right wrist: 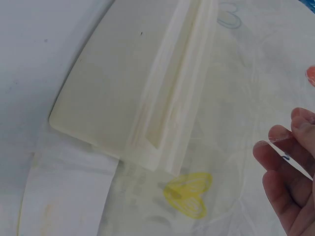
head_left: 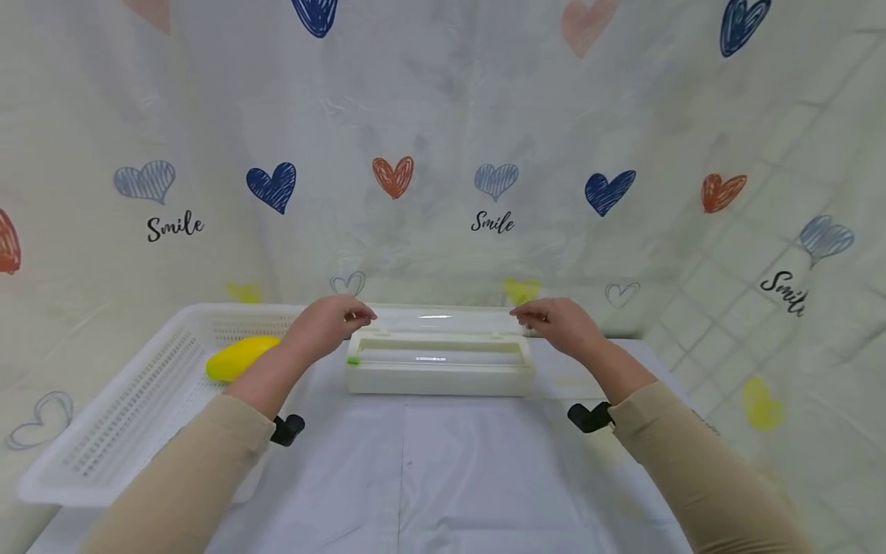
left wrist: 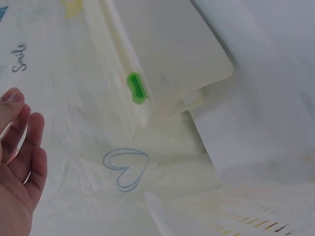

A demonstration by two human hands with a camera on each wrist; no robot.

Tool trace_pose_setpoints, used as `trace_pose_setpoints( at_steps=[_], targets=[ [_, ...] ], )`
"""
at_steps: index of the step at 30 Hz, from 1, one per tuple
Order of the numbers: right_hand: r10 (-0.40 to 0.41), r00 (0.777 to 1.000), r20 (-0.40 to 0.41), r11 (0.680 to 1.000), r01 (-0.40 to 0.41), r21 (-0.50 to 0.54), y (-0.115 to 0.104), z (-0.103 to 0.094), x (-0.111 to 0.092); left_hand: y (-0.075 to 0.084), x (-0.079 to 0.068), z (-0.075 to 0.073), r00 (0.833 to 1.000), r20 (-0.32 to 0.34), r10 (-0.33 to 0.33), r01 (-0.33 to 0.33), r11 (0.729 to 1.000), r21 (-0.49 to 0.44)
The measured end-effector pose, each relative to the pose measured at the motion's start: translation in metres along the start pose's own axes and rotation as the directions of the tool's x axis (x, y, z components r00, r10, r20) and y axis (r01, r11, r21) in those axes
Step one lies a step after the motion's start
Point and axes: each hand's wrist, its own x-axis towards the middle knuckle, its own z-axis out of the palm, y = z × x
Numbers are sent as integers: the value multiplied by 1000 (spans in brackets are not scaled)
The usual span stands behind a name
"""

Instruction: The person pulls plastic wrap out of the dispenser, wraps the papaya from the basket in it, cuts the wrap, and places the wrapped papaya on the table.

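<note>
At the left, a white perforated basket [head_left: 238, 308] sits on the surface [head_left: 443, 462], with a smooth yellow fruit-like item [head_left: 238, 360] inside, partly behind the person's left forearm. Next comes the left grip [head_left: 327, 325], raised near the far left corner of a dispenser box [head_left: 436, 383]; its thumb and fingertips are drawn together, but I cannot tell whether anything thin is caught between them. The box lies at the middle of the surface, toward the far side, its long axis running left to right and its long front face turned to the near side. It is cream-white and smooth, with rounded corners; a long rectangular opening along the top shows a glossy, pale interior. A bright green slider [head_left: 354, 361] marks its left end, and a raised lid [head_left: 436, 325] stands along the far edge. At the right, the right grip [head_left: 562, 325] mirrors the left, pinching what looks like a barely visible clear film [right wrist: 279, 141], apart from the box.
</note>
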Motion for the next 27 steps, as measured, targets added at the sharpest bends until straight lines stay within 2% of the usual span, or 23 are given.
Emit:
trace_pose_setpoints(
  at_steps=[6, 15, 27],
  targets=[
    [-18, 999, -38, 1000, 17, -11, -1, -6, 2, 7, 2, -9, 1000, 3, 8, -9, 999, 35],
    [-74, 994, -80, 997, 73, -21, -5, -15, 3, 11, 4, -21, 998, -25, 63, -60, 992, 110],
    [-69, 995, -77, 998, 70, 8, -9, -32, 0, 17, 3, -31, 987, -72, 143, -133, 983, 130]
  ],
)
